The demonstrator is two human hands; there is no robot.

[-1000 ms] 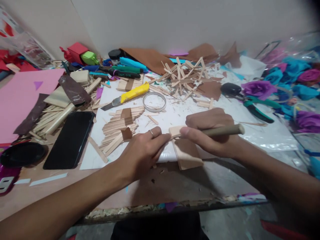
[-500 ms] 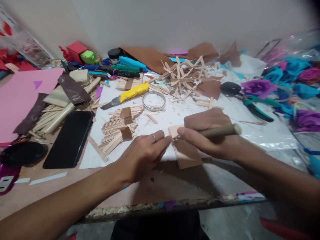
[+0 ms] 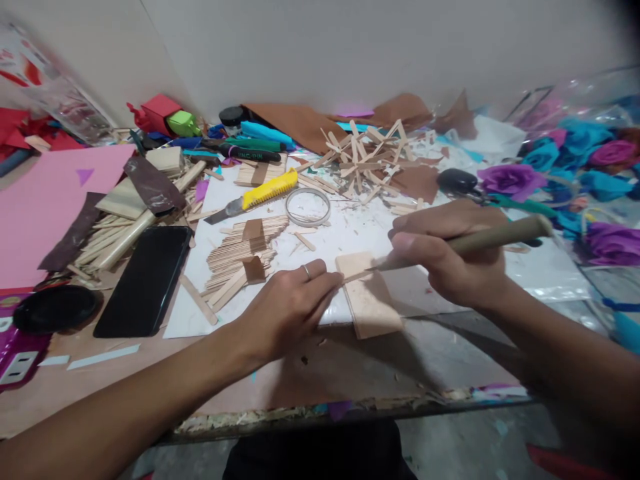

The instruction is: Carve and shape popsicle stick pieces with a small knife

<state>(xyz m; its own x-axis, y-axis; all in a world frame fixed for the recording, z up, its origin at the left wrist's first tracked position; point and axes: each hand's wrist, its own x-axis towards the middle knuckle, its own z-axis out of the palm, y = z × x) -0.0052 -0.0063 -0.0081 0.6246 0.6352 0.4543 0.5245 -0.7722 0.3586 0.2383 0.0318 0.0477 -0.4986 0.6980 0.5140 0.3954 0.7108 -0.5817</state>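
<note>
My left hand (image 3: pixel 295 297), a ring on one finger, is closed in a pinch on the end of a thin wooden stick (image 3: pixel 356 275). That stick lies across a flat, pale wooden block (image 3: pixel 374 303) at the sheet's near edge. My right hand (image 3: pixel 450 250) is wrapped round a tool with a thick greenish-brown handle (image 3: pixel 505 235). The tool's narrow end points left and meets or nearly meets the stick above the block; its exact shape is blurred. Left of the block lie bundled craft sticks (image 3: pixel 235 257) with brown tape strips.
A yellow box cutter (image 3: pixel 265 190), a clear ring (image 3: pixel 307 207) and a pile of loose craft sticks (image 3: pixel 365 157) lie beyond my hands. A black phone (image 3: pixel 143 280) rests left. Green-handled pliers (image 3: pixel 520 203) and paper flowers (image 3: pixel 513 179) are at right.
My right hand has drawn the tool to the right and slightly up, away from my left fingers, exposing more of the block and stick. My left hand keeps its pinch, nearly still.
</note>
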